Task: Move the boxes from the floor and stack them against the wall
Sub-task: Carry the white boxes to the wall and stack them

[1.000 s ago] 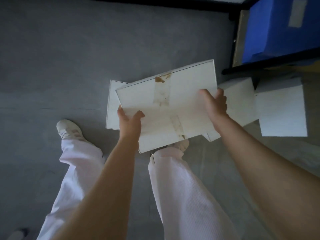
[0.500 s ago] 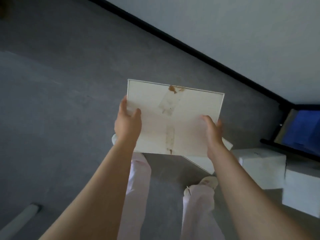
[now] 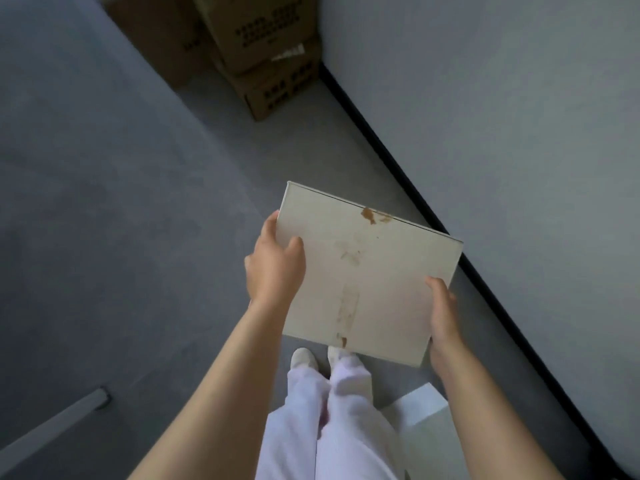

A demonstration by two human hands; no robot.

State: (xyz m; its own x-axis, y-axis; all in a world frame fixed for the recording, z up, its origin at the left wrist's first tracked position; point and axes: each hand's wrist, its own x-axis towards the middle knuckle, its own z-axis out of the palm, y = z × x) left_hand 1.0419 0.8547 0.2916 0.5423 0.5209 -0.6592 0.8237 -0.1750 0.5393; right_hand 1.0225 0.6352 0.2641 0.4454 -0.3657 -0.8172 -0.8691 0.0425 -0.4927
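Observation:
I carry a flat white box [image 3: 374, 271] with torn brown tape marks on its top, held level above the grey floor. My left hand [image 3: 275, 263] grips its left edge, thumb on top. My right hand [image 3: 441, 306] grips its right edge near the near corner. Another white box [image 3: 420, 427] lies on the floor at the lower right, partly hidden by my right arm. A stack of brown cardboard boxes [image 3: 266, 53] stands against the white wall [image 3: 502, 116] at the far end.
A black skirting strip [image 3: 391, 157] runs along the foot of the wall on the right. A grey bar [image 3: 52, 427] lies on the floor at the lower left. My legs in pale trousers and white shoes [image 3: 304, 358] are below the box.
The view has swung left along the wall: the blue shelf and most white floor boxes have left the frame, and the brown cardboard stack has come into sight. Both hands keep their grip.

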